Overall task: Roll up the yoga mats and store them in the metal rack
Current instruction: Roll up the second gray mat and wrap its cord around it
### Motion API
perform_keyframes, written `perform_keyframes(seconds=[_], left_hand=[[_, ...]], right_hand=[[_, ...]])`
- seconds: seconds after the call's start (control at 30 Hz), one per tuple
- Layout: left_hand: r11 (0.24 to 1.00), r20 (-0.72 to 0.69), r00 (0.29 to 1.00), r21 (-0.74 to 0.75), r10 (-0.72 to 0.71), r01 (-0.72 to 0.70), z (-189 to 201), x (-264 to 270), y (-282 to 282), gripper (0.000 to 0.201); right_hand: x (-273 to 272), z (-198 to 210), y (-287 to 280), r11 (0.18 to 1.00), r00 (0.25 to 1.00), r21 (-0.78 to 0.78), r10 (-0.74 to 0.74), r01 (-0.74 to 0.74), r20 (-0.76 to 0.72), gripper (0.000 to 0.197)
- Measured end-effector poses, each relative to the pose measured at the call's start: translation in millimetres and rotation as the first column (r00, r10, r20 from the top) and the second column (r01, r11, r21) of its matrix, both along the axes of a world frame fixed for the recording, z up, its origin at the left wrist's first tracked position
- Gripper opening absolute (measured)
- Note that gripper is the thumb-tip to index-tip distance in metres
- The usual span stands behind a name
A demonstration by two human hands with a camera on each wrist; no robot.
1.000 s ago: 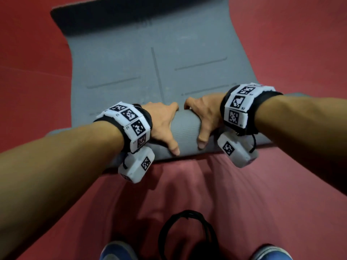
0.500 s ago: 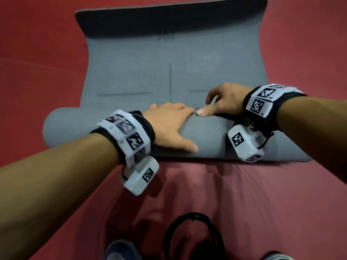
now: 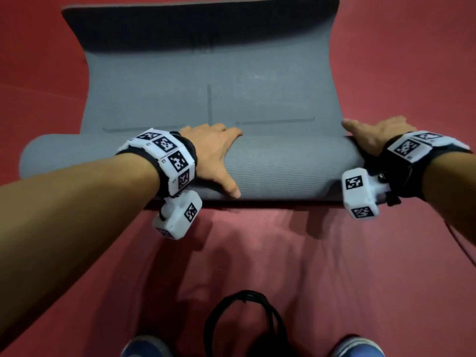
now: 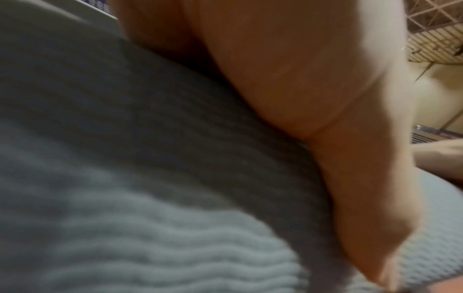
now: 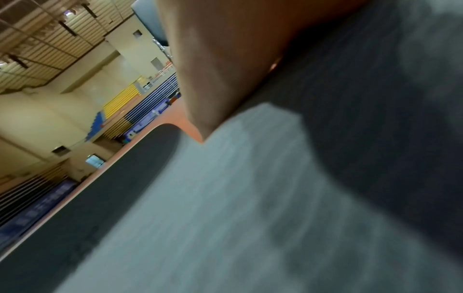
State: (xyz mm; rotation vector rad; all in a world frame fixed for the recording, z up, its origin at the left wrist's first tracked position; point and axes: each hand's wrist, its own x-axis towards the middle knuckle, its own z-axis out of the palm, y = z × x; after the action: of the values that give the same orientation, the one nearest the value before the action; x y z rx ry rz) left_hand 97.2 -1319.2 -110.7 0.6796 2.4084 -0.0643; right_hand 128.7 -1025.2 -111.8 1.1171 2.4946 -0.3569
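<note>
Yoga mat (image 3: 211, 73), grey, lies on the red floor (image 3: 399, 73), partly rolled: the rolled part (image 3: 283, 168) runs L–R across mid head view, w/ wavy ribbed texture on its outside; the flat part stretches toward 12 o'clock, far edge in shadow, thin guide lines on top.

Left hand (image 3: 213, 153) lies flat on top of the roll near its centre, fingers straight & spread, tips reaching over the far side, thumb pointing toward 6 o'clock down the near face. Palm presses the roll; nothing gripped. Left wrist view, blurred, shows the thumb (image 4: 363, 188) touching the ribbed mat.

Right hand (image 3: 371, 136) sits at the roll's 3 o'clock end, fingers straight, pointing toward 9–10 o'clock, touching the mat's end/top; not curled round it. Right wrist view is blurred: mat below the hand, hall wall beyond.

Both wrists carry white marker bands & camera blocks. At 6 o'clock in head view: black cable loop (image 3: 244, 323) and blue shoes (image 3: 144, 346) on the floor.
</note>
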Motion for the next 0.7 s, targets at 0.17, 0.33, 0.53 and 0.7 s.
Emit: perform_keyframes(seconds=[0.17,0.33,0.53,0.7], left_hand=[[0.999,-0.029,0.999,-0.001,-0.032,0.032,-2,9,-2,0.131],[0.995,-0.107,0.989,0.018,-0.1,0.103,-4,18,-3,0.132],[0.992,-0.162,0.979,0.004,-0.126,0.128,-7,26,-2,0.126],[0.982,-0.186,0.965,0.014,-0.182,0.188,-4,31,10,0.127]], right_hand=[[-8,-1,7,0.987,0.986,-0.08,0.145,-0.138,0.077,0.064],[-4,6,11,0.987,0.987,-0.012,0.158,-0.157,0.04,0.054],[14,-5,19,0.995,0.999,-0.089,0.037,-0.034,0.035,0.065],[29,-9,25,0.963,0.976,-0.166,-0.218,0.21,-0.028,0.108]])
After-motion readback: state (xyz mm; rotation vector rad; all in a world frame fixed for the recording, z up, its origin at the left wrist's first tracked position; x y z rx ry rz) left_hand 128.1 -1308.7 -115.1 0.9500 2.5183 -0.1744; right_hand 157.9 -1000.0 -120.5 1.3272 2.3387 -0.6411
